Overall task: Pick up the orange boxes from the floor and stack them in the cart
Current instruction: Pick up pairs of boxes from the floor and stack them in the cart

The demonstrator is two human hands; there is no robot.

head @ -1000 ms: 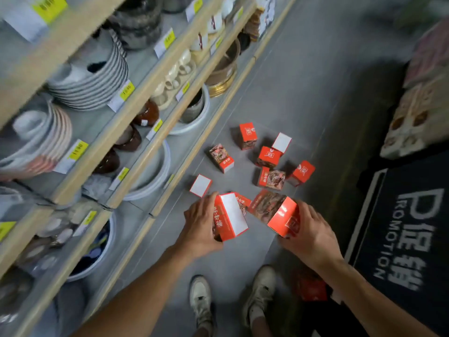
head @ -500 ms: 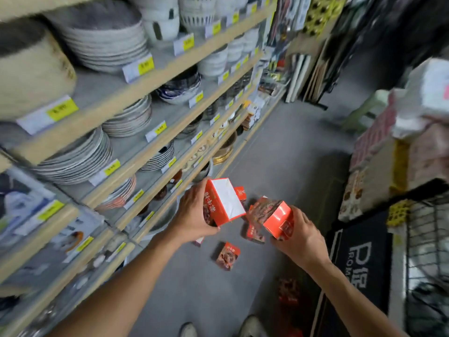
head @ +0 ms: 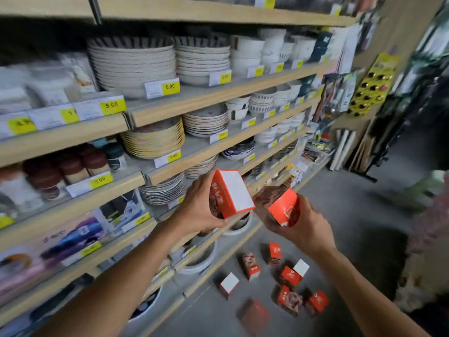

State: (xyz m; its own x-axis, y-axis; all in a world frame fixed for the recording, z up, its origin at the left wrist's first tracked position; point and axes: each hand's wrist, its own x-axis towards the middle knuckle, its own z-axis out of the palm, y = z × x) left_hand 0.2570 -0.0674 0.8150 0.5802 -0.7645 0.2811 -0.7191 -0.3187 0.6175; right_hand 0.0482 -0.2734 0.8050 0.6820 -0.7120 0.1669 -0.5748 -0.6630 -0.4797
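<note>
Head view: the left hand grips an orange box with a white side face, fingers curled behind it and thumb underneath, the box tilted and held up in front of the shelves. The right hand grips a second box, its orange end face toward the camera and a dark printed face on top, fingers wrapped round its far side. The two held boxes sit just beside each other, corners nearly touching (whether they actually meet is hard to tell through the blur).

Below the hands, more boxes lie scattered on the grey floor: one with a white top nearest the shelf base, a standing one, another near the right wrist, a pair touching, a cluster of three lower right, and a dark flat one closest to the camera.

The shelves carry stacked plates, bowls and yellow price tags.
</note>
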